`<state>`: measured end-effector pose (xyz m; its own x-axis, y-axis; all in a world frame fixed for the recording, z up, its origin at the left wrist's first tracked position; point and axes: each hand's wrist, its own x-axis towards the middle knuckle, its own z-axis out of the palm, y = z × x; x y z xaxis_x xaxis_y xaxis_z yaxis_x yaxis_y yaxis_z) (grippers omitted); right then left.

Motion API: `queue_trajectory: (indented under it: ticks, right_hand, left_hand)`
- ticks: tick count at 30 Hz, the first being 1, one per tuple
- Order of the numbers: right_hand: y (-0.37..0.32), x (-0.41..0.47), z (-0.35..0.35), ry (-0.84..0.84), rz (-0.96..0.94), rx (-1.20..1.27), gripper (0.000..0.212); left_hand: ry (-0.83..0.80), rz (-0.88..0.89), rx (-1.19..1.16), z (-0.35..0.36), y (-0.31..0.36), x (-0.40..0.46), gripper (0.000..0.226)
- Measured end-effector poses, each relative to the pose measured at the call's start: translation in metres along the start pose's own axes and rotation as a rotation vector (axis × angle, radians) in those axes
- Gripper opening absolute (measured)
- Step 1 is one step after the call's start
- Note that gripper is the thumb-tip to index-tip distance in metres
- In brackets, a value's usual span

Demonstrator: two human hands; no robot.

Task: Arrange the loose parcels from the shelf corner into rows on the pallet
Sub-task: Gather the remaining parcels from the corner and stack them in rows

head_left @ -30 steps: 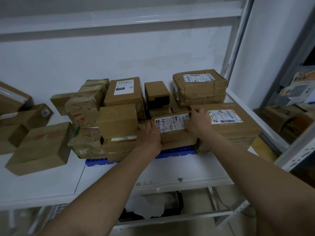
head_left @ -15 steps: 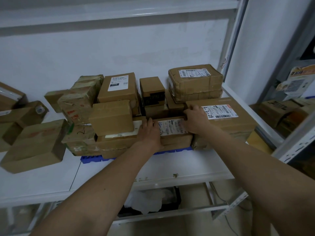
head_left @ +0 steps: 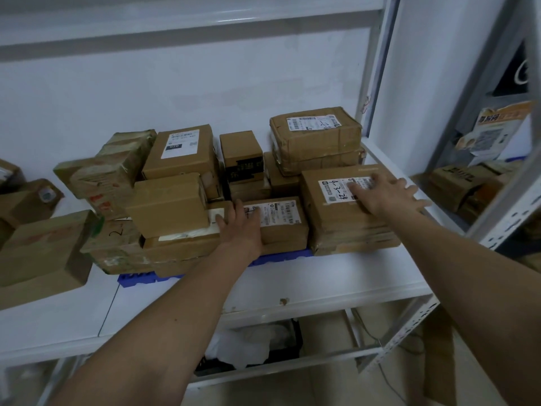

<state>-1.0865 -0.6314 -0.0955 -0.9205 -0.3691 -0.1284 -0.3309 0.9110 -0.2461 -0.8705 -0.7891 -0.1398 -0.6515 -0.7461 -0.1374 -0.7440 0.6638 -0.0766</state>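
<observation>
Two hands flat, fingers spread: left hand (head_left: 241, 230) presses the centre labelled parcel (head_left: 281, 222), right hand (head_left: 386, 194) the large box (head_left: 336, 218). Square both, seemingly flush, along the blue pallet (head_left: 281, 256).

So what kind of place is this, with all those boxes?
Probably a parcel storeroom or pickup depot. Taped cardboard parcels with printed shipping labels are stacked on a blue pallet on a white metal shelf, and more boxes fill the next rack.
</observation>
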Motion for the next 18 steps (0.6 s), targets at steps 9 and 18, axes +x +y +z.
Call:
queue_trajectory:
  ticks: [9,18]
  right_hand:
    - [-0.006,-0.002,0.003,0.044,-0.082,-0.017,0.080]
    - [-0.004,-0.002,0.006,0.032,-0.118,0.012,0.082]
  left_hand:
    - [-0.027,-0.026,-0.009,0.000,-0.007,0.003,0.130]
    - [-0.003,0.010,-0.114,0.004,-0.013,0.005,0.130]
